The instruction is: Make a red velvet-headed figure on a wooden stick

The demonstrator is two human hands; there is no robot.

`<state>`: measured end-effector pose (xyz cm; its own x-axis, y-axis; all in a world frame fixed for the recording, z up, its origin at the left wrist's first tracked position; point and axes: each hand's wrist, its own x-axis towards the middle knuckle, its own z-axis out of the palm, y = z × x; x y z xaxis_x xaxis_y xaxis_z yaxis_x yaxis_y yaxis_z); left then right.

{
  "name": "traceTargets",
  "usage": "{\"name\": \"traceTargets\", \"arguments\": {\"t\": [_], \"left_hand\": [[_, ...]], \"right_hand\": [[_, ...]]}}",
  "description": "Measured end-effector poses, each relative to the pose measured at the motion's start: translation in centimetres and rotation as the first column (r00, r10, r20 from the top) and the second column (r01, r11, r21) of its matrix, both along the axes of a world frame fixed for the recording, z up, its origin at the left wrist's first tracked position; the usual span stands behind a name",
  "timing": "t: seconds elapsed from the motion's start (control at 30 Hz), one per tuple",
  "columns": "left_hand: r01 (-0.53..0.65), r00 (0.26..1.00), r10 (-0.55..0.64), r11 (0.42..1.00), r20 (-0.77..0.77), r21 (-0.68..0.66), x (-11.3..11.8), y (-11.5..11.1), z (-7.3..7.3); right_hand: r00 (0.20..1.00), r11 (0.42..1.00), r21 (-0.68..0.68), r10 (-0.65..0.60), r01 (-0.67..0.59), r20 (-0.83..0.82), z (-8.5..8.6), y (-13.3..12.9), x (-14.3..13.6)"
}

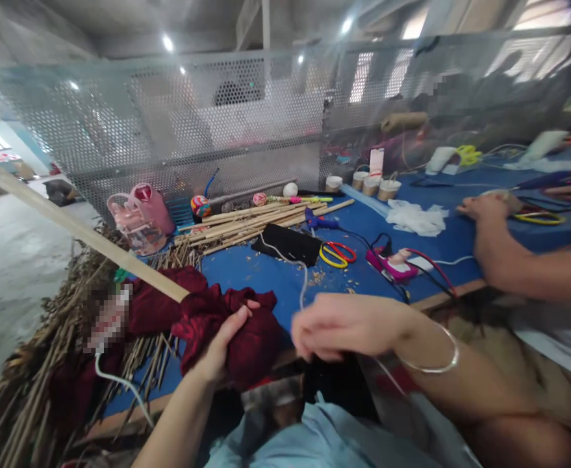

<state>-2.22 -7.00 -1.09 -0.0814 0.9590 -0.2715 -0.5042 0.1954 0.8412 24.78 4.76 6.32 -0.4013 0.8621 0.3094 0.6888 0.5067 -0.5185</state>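
Observation:
My left hand [227, 338] is wrapped round a bundle of dark red cloth [256, 338], with the thumb on top. A long pale wooden stick [85, 237] runs from the bundle up to the left edge. Right of the cloth, apart from it, my right hand [334, 328] is closed with its fingers curled, slightly blurred; what it pinches, if anything, is too small to name. A thin white cord [305, 286] passes behind it. More dark red cloth [153, 305] lies to the left of the bundle.
On the blue table [236, 266] lie scissors [338, 254], a black cloth [288, 244], a glue gun [320, 221], wooden sticks [246, 224] and a pink power strip [395, 265]. Dry stalks [36, 383] lie at left. Another person's arm [519, 260] reaches in at right.

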Motion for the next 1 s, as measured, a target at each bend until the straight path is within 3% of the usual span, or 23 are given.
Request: {"name": "traceTargets", "arguments": {"t": [0.03,0.07,0.1,0.17,0.2,0.27,0.37,0.47,0.57,0.63,0.73,0.8,0.87,0.93,1.0], "left_hand": [[0.006,1.0,-0.006,1.0,0.005,-0.007,-0.1,0.0,0.1],[0.008,1.0,-0.008,1.0,0.003,-0.002,-0.3,0.0,0.3],[0.004,1.0,-0.004,1.0,-0.001,0.011,-0.3,0.1,0.4],[-0.009,1.0,0.009,0.999,0.001,0.046,-0.4,0.1,0.5],[-0.013,1.0,0.013,0.998,0.005,0.064,-0.3,0.1,0.4],[-0.02,1.0,0.019,0.995,0.018,0.095,-0.1,0.1,0.2],[-0.097,0.995,0.093,0.985,0.034,0.145,0.5,0.2,-0.3],[-0.215,0.977,0.208,0.96,0.055,0.182,0.9,0.3,-0.7],[-0.286,0.957,0.273,0.94,0.095,0.188,1.4,0.8,-0.8],[-0.325,0.943,0.303,0.927,0.139,0.185,1.9,1.3,-0.8],[-0.344,0.933,0.317,0.925,0.17,0.164,2.7,2.3,-0.7],[-0.334,0.938,0.311,0.929,0.153,0.159,3.3,3.0,-0.9],[-0.328,0.943,0.312,0.929,0.114,0.169,4.1,3.6,-1.3],[-0.312,0.95,0.306,0.933,0.059,0.183,5.0,4.1,-1.7],[-0.266,0.963,0.268,0.946,0.016,0.187,5.9,4.5,-1.9]], "right_hand": [[0.995,0.996,-0.052,0.074,-0.071,0.073,-1.5,-1.4,-1.9],[0.928,0.962,-0.164,0.255,-0.217,0.272,-2.6,-2.7,-3.6],[0.855,0.924,-0.219,0.376,-0.314,0.358,-3.3,-3.6,-4.8],[0.776,0.838,-0.322,0.535,-0.44,0.333,-3.7,-4.6,-5.7],[0.793,0.816,-0.344,0.557,-0.465,0.248,-3.7,-4.7,-5.6],[0.881,0.846,-0.338,0.465,-0.413,0.086,-3.8,-4.4,-4.9],[0.994,0.985,-0.17,0.052,-0.035,0.091,-6.1,-4.0,-4.2],[0.953,0.966,-0.003,-0.253,0.257,0.166,-10.1,-4.3,-4.2],[0.946,0.951,0.029,-0.308,0.307,0.106,-13.3,-4.6,-4.3],[0.959,0.959,0.026,-0.284,0.283,0.016,-14.0,-4.4,-4.4],[0.95,0.966,-0.087,-0.257,0.245,-0.178,-13.1,-3.3,-4.7],[0.883,0.95,-0.257,-0.271,0.179,-0.384,-11.2,-2.9,-5.4],[0.78,0.943,-0.326,-0.252,0.066,-0.572,-8.6,-3.2,-6.5],[0.727,0.974,-0.225,-0.148,-0.01,-0.671,-5.8,-4.6,-7.7],[0.766,0.992,-0.095,0.001,-0.08,-0.643,-3.4,-6.9,-9.0]]}}
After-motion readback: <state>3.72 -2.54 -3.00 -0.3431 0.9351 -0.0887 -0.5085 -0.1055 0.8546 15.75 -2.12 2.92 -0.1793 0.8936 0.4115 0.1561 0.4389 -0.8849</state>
